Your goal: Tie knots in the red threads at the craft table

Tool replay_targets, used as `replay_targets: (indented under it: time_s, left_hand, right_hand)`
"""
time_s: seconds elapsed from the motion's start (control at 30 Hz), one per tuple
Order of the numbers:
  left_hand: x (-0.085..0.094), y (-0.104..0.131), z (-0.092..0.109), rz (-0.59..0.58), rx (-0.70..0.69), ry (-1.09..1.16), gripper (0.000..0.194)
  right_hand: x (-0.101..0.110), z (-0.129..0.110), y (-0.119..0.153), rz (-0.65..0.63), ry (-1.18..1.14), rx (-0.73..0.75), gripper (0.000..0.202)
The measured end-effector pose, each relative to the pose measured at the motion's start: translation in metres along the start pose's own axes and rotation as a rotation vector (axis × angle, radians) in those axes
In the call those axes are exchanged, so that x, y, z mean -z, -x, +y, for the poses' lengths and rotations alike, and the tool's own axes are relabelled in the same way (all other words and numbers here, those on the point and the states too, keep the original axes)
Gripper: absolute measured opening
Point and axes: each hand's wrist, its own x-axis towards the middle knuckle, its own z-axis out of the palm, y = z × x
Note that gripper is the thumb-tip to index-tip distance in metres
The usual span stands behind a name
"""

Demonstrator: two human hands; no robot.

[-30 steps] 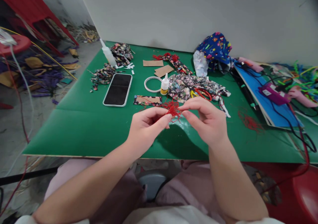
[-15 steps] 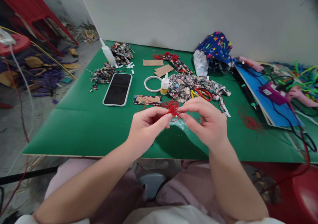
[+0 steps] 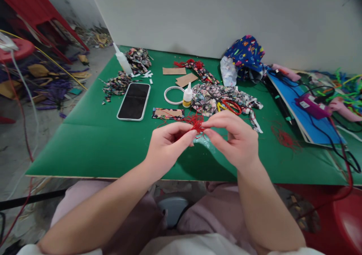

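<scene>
A tangled bundle of red thread [image 3: 198, 123] is held above the front of the green table [image 3: 85, 145]. My left hand [image 3: 171, 145] pinches its left side between thumb and forefinger. On the right side, my right hand [image 3: 233, 138] has thumb and forefinger pressed together on the strands. Loose red strands trail behind the fingers toward a floral fabric strip with a cardboard piece [image 3: 169, 113] on it. Just beyond the hands stand a small glue bottle [image 3: 187, 96] and a white ring [image 3: 166, 96], possibly a tape roll.
A phone [image 3: 134, 101] lies to the left, near floral fabric scraps [image 3: 117, 84] and a white nozzle bottle [image 3: 123, 62]. Red-handled scissors [image 3: 232, 106] rest on bunched floral fabric [image 3: 205, 98]. Farther right are loose red thread [image 3: 285, 138], a blue folder [image 3: 316, 125] and cables.
My left hand has shifted very slightly to the right, closer to my right fingertips. Both hands keep hold of the red thread, and the other things stay put.
</scene>
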Motion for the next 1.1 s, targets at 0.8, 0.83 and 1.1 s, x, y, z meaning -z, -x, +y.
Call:
replay_targets:
  time_s: [0.8, 0.83, 1.1]
  left_hand:
    - [-0.0002, -0.0011, -0.0010, -0.031, -0.003, 0.057, 0.008]
    - [-0.0001, -0.0011, -0.0012, -0.033, -0.005, 0.060, 0.008]
    - [-0.0008, -0.0008, -0.0001, -0.031, 0.032, 0.066, 0.009]
  right_hand:
    - [0.0025, -0.0001, 0.0002, -0.006, 0.082, 0.090, 0.019]
    - [0.0024, 0.0000, 0.0001, -0.006, 0.086, 0.091, 0.018]
    - [0.0034, 0.0007, -0.0007, 0.017, 0.081, 0.081, 0.020]
